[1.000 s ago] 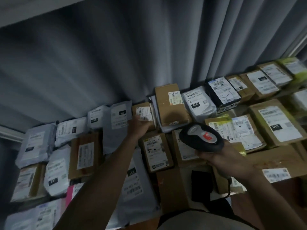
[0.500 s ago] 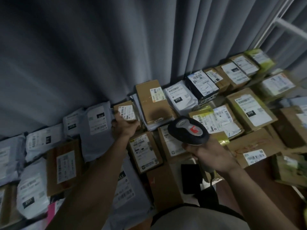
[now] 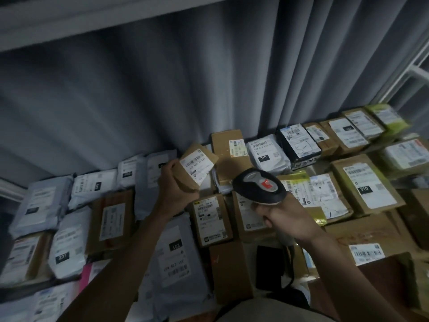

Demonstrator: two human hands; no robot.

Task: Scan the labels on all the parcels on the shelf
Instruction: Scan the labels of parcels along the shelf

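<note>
Left hand (image 3: 173, 189) fingers grip a small brown cardboard parcel (image 3: 197, 167) lifted at frame centre; right hand (image 3: 282, 216) fingers clamp the black handheld scanner (image 3: 258, 188) beside it. Dozens of labelled parcels on the shelf (image 3: 27, 22) likely remain.

One head-worn view looks forward and down, close over the parcel-laden shelf (image 3: 232, 263) toward the curtain (image 3: 162, 89)

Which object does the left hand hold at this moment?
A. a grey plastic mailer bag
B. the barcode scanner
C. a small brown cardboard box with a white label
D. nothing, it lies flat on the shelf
C: the left hand grips a small brown box, lifted and tilted above the other parcels with its white label facing up, while the right hand holds the scanner.
</note>
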